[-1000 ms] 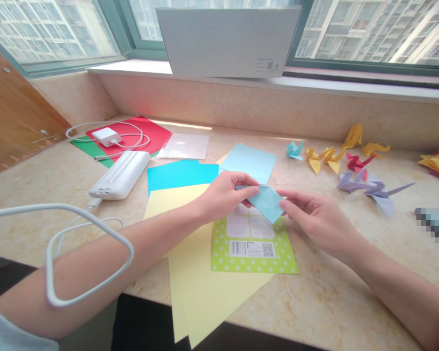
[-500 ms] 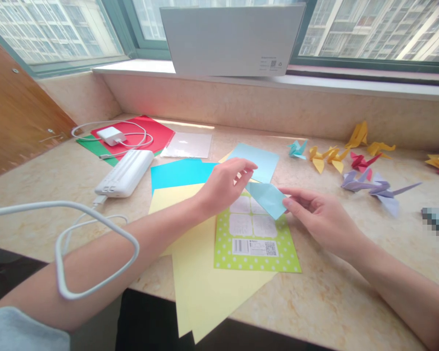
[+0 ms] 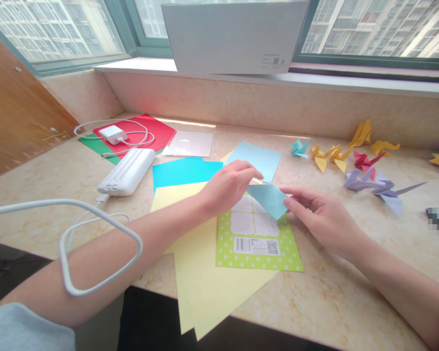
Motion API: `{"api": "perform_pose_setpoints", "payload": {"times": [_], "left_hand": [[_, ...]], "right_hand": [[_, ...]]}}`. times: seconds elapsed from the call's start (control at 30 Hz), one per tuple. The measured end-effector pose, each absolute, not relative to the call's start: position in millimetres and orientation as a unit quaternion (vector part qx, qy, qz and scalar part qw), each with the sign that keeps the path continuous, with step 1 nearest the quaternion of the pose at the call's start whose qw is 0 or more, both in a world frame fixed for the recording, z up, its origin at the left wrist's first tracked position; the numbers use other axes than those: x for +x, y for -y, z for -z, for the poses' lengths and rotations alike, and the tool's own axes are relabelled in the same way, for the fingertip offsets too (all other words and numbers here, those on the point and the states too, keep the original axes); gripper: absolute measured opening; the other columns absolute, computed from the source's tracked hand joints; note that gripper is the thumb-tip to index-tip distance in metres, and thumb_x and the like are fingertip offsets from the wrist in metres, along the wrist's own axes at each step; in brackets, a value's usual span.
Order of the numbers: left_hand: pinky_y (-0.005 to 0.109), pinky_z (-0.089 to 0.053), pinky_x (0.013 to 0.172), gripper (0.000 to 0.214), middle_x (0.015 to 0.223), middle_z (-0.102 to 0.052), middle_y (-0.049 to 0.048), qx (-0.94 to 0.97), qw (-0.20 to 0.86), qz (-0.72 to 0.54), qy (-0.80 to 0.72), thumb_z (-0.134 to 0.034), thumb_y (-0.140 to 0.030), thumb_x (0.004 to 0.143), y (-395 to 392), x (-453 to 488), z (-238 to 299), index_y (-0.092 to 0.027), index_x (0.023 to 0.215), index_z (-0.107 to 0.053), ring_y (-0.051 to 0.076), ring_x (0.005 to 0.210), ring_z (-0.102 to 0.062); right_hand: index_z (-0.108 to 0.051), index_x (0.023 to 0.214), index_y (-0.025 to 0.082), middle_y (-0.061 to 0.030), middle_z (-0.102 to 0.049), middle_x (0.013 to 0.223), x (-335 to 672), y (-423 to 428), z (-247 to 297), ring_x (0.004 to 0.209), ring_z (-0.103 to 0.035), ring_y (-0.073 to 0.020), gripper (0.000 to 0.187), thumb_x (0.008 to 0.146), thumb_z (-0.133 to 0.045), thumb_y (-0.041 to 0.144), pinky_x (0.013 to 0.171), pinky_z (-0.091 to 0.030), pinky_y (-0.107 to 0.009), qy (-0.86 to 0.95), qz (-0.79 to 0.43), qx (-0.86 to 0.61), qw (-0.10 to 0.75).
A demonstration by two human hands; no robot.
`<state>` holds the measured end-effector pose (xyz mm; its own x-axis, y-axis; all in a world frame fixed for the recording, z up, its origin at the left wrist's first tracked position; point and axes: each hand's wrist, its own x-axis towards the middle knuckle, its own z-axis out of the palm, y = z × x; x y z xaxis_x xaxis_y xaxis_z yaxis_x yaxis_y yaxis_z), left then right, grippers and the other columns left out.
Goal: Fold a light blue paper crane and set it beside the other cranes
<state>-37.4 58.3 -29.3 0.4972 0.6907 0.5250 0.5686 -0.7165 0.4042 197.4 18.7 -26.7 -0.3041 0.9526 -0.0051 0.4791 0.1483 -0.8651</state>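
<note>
A small folded sheet of light blue origami paper (image 3: 271,199) is held slightly tilted above a green polka-dot paper packet (image 3: 225,253). My right hand (image 3: 320,214) pinches its right corner between thumb and fingers. At its upper left edge, my left hand (image 3: 234,187) is closed with curled fingers over the paper; the thumb is mostly hidden. Behind my hands lies a flat light blue square sheet (image 3: 258,157). Pale yellow sheets (image 3: 199,287) spread beneath the packet and my left forearm, with bright blue sheets (image 3: 183,173) just beyond.
Several folded paper cranes (image 3: 338,157) stand at the back right. On the left are a white power bank (image 3: 127,173), a looping white cable (image 3: 104,292) crossing my left forearm, and a charger (image 3: 112,134) on red paper (image 3: 161,129). A grey box (image 3: 234,39) stands on the sill.
My left hand has moved slightly right and its fingers have curled down onto the folded paper's upper left edge. My right hand keeps its pinch; the view has shifted a little.
</note>
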Motion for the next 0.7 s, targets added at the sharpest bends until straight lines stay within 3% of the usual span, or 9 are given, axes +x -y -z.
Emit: {"api": "perform_pose_setpoints", "payload": {"times": [0.7], "left_hand": [[0.033,-0.053,0.084,0.025,0.099,-0.07,0.0078,0.87,0.059,-0.332,-0.359,-0.047,-0.006,0.094,-56.9,-36.6,30.1,-0.016,0.1,-0.069,0.019,0.095,-0.064]], "right_hand": [[-0.065,0.124,0.029,-0.0011,-0.07,0.079,196.1,-18.6,25.2,0.085,-0.067,-0.0238,0.037,0.092,-0.056,0.045,0.07,-0.052,-0.035,0.703,-0.405,-0.511,0.282]]}}
